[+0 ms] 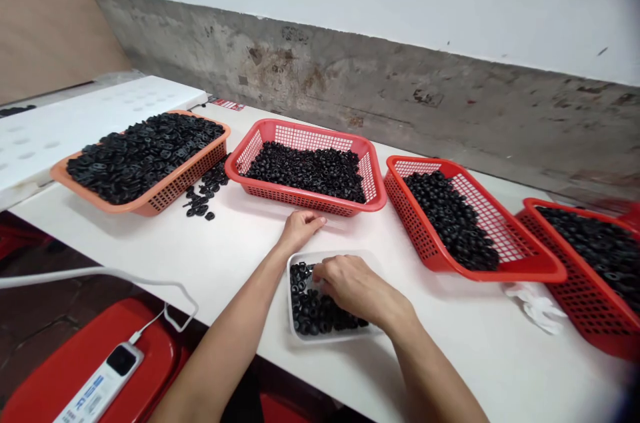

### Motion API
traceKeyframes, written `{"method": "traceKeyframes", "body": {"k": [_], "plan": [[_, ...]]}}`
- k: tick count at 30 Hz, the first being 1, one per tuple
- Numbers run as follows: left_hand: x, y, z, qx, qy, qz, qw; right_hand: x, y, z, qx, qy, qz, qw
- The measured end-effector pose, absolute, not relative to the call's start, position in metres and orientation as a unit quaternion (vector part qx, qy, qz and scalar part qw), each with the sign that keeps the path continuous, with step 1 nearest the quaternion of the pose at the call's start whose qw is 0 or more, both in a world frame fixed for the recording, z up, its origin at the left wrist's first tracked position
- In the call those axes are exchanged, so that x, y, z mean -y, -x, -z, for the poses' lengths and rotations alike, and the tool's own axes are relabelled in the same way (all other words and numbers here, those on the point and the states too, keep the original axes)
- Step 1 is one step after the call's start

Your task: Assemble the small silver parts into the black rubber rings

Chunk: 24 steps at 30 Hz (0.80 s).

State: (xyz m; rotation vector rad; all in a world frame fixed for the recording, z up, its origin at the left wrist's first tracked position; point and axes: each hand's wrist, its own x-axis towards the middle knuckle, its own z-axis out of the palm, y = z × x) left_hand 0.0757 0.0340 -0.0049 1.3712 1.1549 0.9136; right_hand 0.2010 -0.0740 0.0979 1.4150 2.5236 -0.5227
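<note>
Black rings (311,315) are lying under your right hand (347,284) — be steadying their plastic tub (333,338) with your left hand (300,231); I can't tell whether either hand's fingers are gripping.

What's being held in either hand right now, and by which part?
I can't tell for the right hand: it reaches into the clear container of black parts, its grip hidden. No held thing shows in the left hand.
</note>
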Motion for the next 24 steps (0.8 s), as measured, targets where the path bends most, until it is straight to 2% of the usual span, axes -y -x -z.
{"method": "traceKeyframes", "body": {"k": [4, 10, 13, 16, 19, 21, 24], "plan": [[-0.034, -0.076, 0.006, -0.49, -0.571, -0.387, 0.534, 0.08, -0.187, -0.101, -0.861, -0.455, 0.203, 0.106], [-0.035, -0.076, 0.006, -0.489, -0.567, -0.395, 0.533, 0.088, -0.174, -0.096, -0.86, -0.474, 0.147, 0.118], [-0.034, -0.074, -0.005, -0.472, -0.564, -0.407, 0.541, 0.088, -0.196, -0.093, -0.848, -0.495, 0.186, 0.033], [-0.027, -0.07, -0.025, -0.437, -0.57, -0.428, 0.548, 0.087, -0.227, -0.09, -0.813, -0.527, 0.215, -0.121], [-0.016, -0.066, -0.048, -0.386, -0.596, -0.428, 0.559, 0.084, -0.247, -0.084, -0.779, -0.544, 0.168, -0.263], [-0.008, -0.065, -0.059, -0.329, -0.627, -0.399, 0.583, 0.083, -0.251, -0.079, -0.773, -0.54, 0.115, -0.312], [0.001, -0.066, -0.066, -0.265, -0.641, -0.339, 0.635, 0.081, -0.247, -0.073, -0.778, -0.536, 0.041, -0.324]]}}
